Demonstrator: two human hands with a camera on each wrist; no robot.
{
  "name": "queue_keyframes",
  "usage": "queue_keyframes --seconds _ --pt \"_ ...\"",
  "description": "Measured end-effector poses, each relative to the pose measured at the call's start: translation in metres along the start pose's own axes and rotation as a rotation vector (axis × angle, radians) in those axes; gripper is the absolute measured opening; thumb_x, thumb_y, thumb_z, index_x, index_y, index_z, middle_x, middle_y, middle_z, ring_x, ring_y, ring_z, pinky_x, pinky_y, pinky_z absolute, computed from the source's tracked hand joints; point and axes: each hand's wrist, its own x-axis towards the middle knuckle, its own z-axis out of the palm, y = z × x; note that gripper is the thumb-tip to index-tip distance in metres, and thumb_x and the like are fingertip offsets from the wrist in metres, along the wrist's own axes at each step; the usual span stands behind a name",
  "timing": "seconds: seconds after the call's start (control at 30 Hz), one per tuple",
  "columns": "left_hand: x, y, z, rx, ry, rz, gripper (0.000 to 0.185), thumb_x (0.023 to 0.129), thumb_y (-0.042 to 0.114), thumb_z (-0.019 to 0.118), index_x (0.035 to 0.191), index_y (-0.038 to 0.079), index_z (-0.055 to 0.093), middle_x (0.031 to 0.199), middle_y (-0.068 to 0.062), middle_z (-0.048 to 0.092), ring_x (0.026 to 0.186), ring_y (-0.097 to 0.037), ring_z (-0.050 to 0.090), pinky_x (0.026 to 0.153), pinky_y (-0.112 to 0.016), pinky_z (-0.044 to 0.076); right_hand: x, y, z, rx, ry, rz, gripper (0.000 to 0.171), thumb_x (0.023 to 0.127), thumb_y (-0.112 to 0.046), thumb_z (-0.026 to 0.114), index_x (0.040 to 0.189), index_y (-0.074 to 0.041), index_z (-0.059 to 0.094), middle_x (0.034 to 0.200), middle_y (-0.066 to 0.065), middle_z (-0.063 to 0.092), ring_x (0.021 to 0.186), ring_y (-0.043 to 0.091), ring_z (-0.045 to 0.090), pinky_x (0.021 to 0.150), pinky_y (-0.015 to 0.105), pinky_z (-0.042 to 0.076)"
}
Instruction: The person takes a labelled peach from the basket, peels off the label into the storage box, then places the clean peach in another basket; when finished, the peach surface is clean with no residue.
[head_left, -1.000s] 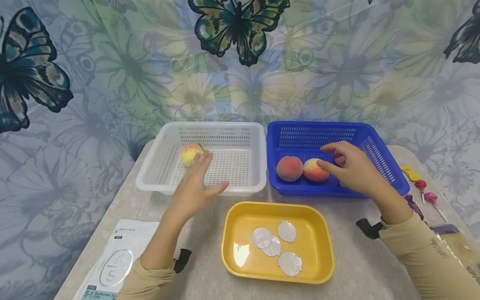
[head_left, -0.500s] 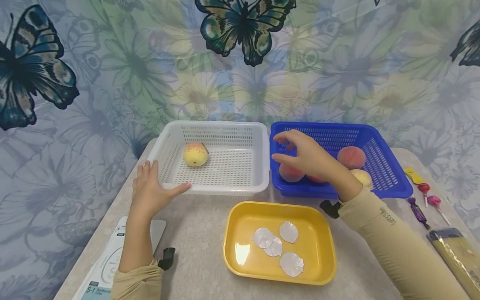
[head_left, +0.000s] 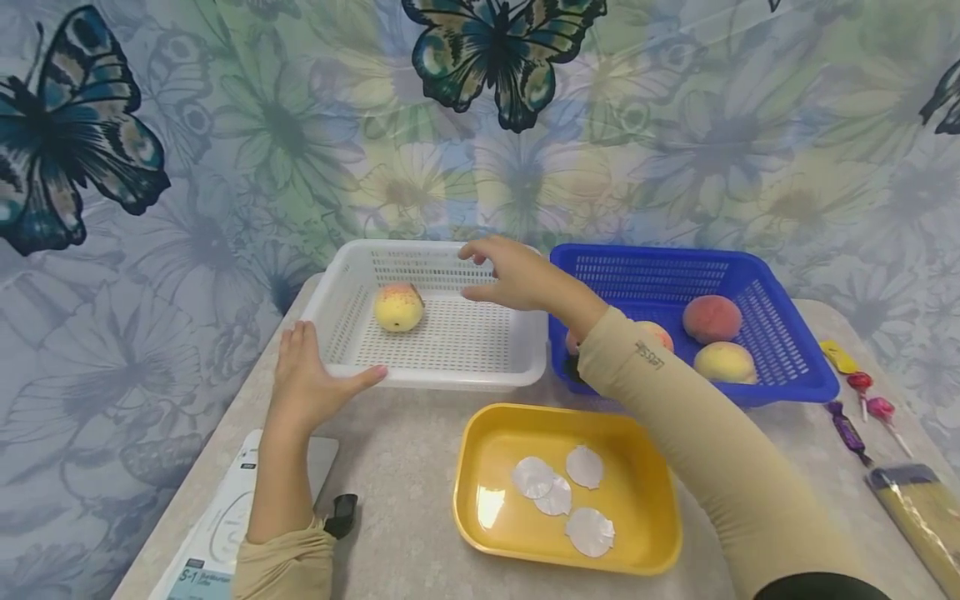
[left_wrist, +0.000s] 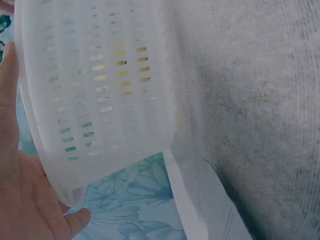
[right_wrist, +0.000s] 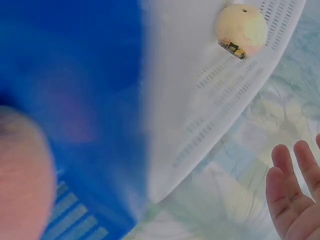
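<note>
Yellow plastic tray (head_left: 660, 467) sits nearest, at the table's (head_left: 405, 500) front edge, holding silvery foil discs (head_left: 558, 496). Just behind and to its left, the left hand (head_left: 307, 383) rests flat against the front left corner of the white basket (head_left: 450, 377), fingers straight and gripping nothing, thumb along the front rim. To do this well, I judge that hand should brace the corner so the basket cannot slide. Farther in, the yellow peach (head_left: 398, 307) lies on the basket floor near the back left corner; it is nearly round, with no clear long axis, its red-flecked top up. Above the basket's back right edge hovers the right hand (head_left: 506, 277), fingers loosely spread, empty. It should come down over the fruit from above. Beyond to the right, the blue basket (head_left: 795, 367) holds more peaches (head_left: 711, 318).
</note>
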Motion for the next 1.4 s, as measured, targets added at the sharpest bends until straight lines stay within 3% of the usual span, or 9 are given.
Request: queue_keyframes --seconds 0.27,0.57,0.8,1.03,1.23,1.4 --pt "-0.001 -0.002 -0.001 -0.003 0.004 -0.005 0.137 0.07 0.066 0.079 0.156 -0.005 0.001 0.164 -0.027 0.001 0.153 -0.044 -0.006 0.116 -0.07 0.013 0.058 -0.029 0.024 -0.152 -0.092 -0.021 0.057 0.093 -0.039 0.069 0.143 -0.022 0.048 0.149 0.004 0.045 0.136 0.024 0.047 0.112 0.043 0.041" --pt "0.0 -0.004 -0.003 0.024 0.02 0.01 0.137 0.069 0.068 0.078 0.156 -0.005 0.001 0.164 -0.028 0.003 0.152 -0.047 -0.002 0.116 -0.07 0.015 0.092 -0.041 0.064 -0.281 -0.153 -0.081 0.065 0.092 -0.034 0.071 0.149 -0.022 0.043 0.156 0.002 0.038 0.14 0.025 0.044 0.116 0.043 0.039" --pt "0.001 -0.007 -0.001 0.025 0.019 0.017 0.14 0.068 0.073 0.076 0.157 -0.005 0.001 0.164 -0.028 0.003 0.152 -0.047 -0.001 0.116 -0.071 0.015 0.106 -0.036 0.087 -0.321 -0.138 -0.126 0.069 0.091 -0.028 0.072 0.151 -0.018 0.04 0.159 0.002 0.036 0.145 0.026 0.038 0.12 0.042 0.032" --pt "0.001 -0.007 0.001 0.032 0.006 0.012 0.14 0.068 0.074 0.075 0.157 -0.005 0.001 0.164 -0.027 0.003 0.152 -0.046 -0.002 0.116 -0.07 0.015 0.108 -0.029 0.099 -0.314 -0.136 -0.098 0.069 0.091 -0.031 0.072 0.151 -0.02 0.041 0.163 0.002 0.029 0.151 0.033 0.025 0.123 0.051 0.023" --pt "0.001 -0.007 0.001 0.031 0.014 0.019 0.14 0.068 0.075 0.074 0.157 -0.004 0.0 0.165 -0.027 0.002 0.152 -0.046 -0.002 0.116 -0.071 0.015 0.111 -0.026 0.105 -0.253 -0.106 -0.127 0.059 0.084 -0.026 0.08 0.136 -0.02 0.052 0.142 -0.003 0.054 0.136 0.02 0.047 0.117 0.04 0.035" --pt "0.001 -0.008 0.0 0.036 0.011 0.018 0.14 0.068 0.074 0.075 0.157 -0.004 0.0 0.164 -0.027 0.002 0.152 -0.046 -0.003 0.116 -0.071 0.015 0.114 -0.027 0.109 -0.295 -0.12 -0.131 0.073 0.082 -0.032 0.082 0.145 -0.017 0.047 0.149 0.002 0.046 0.138 0.024 0.044 0.116 0.042 0.037"
